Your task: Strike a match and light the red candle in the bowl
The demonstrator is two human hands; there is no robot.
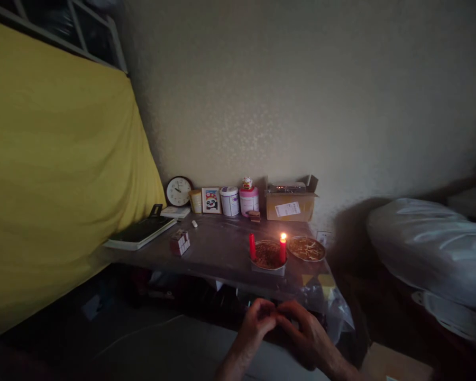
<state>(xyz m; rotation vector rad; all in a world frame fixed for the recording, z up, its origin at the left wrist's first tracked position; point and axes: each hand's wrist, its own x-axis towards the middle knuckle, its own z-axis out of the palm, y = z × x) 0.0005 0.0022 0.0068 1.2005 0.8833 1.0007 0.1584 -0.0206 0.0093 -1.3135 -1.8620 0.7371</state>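
Nearest you, your left hand (257, 317) and right hand (301, 325) meet fingertip to fingertip; you cannot tell whether they pinch anything. Beyond, on the bench (222, 248), a bowl (262, 266) holds an unlit candle (252, 246) left and a lit candle (282, 250) right.

Both bare forearms reach up from the bottom edge, angled inward, meeting low centre. left grip (257, 323), a bare hand: forearm from lower left, back of hand up and toward the camera, fingers curled rightward. right grip (306, 332), a bare hand: forearm from lower right, knuckles up, fingers bent leftward. Fingertips (275, 315) of the two touch, hands level with each other. Too dark to tell whether either is closed on anything.
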